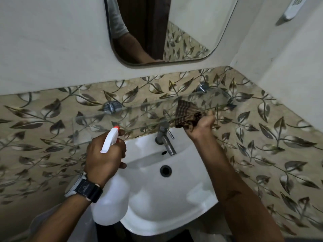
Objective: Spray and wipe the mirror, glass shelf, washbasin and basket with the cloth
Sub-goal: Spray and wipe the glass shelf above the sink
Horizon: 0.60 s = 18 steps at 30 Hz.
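Note:
My left hand (pixel 104 154) grips the neck of a white spray bottle (pixel 111 198), whose red-tipped nozzle points at the left part of the glass shelf (pixel 97 119). My right hand (pixel 201 126) holds a brown checked cloth (pixel 186 112) against the shelf's right half, just above the tap. The shelf is clear glass on two chrome brackets. Below it sits the white washbasin (pixel 174 198). The mirror (pixel 174 28) hangs on the wall above. No basket is clearly in view.
A chrome tap (pixel 165 138) stands at the back of the basin, under the shelf's front edge. Leaf-patterned tiles cover the wall, which meets a side wall in a corner on the right. A chrome fitting (pixel 290 13) sticks out at top right.

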Each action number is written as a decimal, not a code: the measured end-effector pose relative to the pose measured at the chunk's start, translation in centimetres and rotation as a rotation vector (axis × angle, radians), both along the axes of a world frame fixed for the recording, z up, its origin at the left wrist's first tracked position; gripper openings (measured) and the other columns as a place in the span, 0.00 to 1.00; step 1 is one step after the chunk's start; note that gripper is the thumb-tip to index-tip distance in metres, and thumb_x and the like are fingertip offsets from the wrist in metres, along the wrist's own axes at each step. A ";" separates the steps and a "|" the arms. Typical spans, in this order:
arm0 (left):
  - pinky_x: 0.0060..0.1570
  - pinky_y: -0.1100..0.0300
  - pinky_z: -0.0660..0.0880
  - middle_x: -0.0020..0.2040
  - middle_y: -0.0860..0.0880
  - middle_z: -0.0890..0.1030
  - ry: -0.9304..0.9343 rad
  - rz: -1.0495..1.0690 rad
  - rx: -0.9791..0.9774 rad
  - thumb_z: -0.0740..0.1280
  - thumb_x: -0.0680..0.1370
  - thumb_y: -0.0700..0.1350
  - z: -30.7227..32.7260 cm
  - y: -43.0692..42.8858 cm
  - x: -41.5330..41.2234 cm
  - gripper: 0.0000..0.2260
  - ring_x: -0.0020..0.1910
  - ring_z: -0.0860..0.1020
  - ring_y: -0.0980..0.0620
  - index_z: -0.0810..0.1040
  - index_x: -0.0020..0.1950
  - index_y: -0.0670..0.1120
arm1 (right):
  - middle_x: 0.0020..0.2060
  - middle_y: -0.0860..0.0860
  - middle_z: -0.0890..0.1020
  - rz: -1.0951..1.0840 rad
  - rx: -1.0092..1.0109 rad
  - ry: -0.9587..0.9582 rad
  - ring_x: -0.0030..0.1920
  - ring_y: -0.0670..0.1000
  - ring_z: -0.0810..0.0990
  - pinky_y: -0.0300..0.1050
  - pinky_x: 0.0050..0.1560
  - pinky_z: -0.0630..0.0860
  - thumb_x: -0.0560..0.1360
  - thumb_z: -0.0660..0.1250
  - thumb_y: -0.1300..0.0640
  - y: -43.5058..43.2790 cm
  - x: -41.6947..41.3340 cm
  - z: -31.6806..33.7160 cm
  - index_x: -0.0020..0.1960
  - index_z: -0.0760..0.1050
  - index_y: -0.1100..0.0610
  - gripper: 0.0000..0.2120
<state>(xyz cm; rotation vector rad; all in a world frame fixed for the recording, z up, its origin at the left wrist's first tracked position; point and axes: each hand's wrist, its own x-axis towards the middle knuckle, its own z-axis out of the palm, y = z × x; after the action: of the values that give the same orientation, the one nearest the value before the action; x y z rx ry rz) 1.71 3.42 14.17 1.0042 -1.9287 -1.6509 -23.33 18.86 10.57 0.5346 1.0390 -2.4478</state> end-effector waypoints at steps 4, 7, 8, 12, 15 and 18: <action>0.24 0.58 0.76 0.35 0.41 0.81 -0.005 0.048 -0.001 0.62 0.65 0.43 0.8 -1.4 1.0 0.19 0.30 0.78 0.44 0.85 0.51 0.47 | 0.49 0.57 0.86 0.097 0.025 -0.054 0.50 0.57 0.85 0.50 0.53 0.83 0.80 0.47 0.31 -3.9 4.9 0.0 0.63 0.78 0.57 0.36; 0.22 0.60 0.74 0.36 0.40 0.82 0.002 0.088 -0.021 0.62 0.64 0.42 1.7 -2.5 2.1 0.17 0.27 0.77 0.46 0.86 0.48 0.49 | 0.54 0.60 0.85 0.163 -0.072 -0.084 0.53 0.60 0.84 0.51 0.54 0.82 0.81 0.47 0.30 -6.3 8.2 -0.1 0.63 0.79 0.60 0.38; 0.22 0.60 0.75 0.36 0.40 0.82 -0.003 0.102 -0.033 0.63 0.65 0.41 1.8 -3.0 2.6 0.16 0.26 0.78 0.49 0.86 0.47 0.49 | 0.48 0.60 0.86 0.190 -0.115 -0.093 0.45 0.58 0.86 0.47 0.44 0.83 0.81 0.47 0.31 -7.1 9.2 -0.2 0.61 0.79 0.61 0.38; 0.24 0.61 0.76 0.37 0.39 0.83 -0.042 0.166 -0.089 0.64 0.74 0.34 1.8 -4.6 4.9 0.15 0.24 0.78 0.55 0.86 0.52 0.48 | 0.43 0.59 0.84 0.288 -0.216 -0.132 0.33 0.55 0.85 0.41 0.32 0.80 0.80 0.49 0.30 -10.6 13.4 -0.9 0.67 0.77 0.62 0.39; 0.27 0.56 0.78 0.39 0.36 0.84 -0.042 0.219 -0.090 0.64 0.67 0.41 1.8 -5.5 6.8 0.15 0.27 0.80 0.51 0.86 0.49 0.45 | 0.38 0.58 0.84 0.430 -0.240 -0.127 0.31 0.54 0.84 0.39 0.31 0.79 0.79 0.49 0.27 -13.0 16.3 -1.4 0.62 0.79 0.64 0.42; 0.36 0.39 0.82 0.38 0.35 0.83 -0.051 0.275 -0.125 0.64 0.62 0.47 1.5 -6.9 8.5 0.19 0.37 0.80 0.35 0.84 0.46 0.40 | 0.43 0.58 0.85 0.501 -0.222 -0.108 0.37 0.54 0.84 0.41 0.35 0.80 0.77 0.50 0.25 -15.0 18.8 -2.0 0.63 0.79 0.64 0.44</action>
<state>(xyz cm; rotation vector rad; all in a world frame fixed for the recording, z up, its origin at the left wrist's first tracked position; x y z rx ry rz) 10.19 -3.44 15.70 1.2093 -1.8052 -1.3486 -4.57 3.86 8.57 0.2858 0.7362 -2.0286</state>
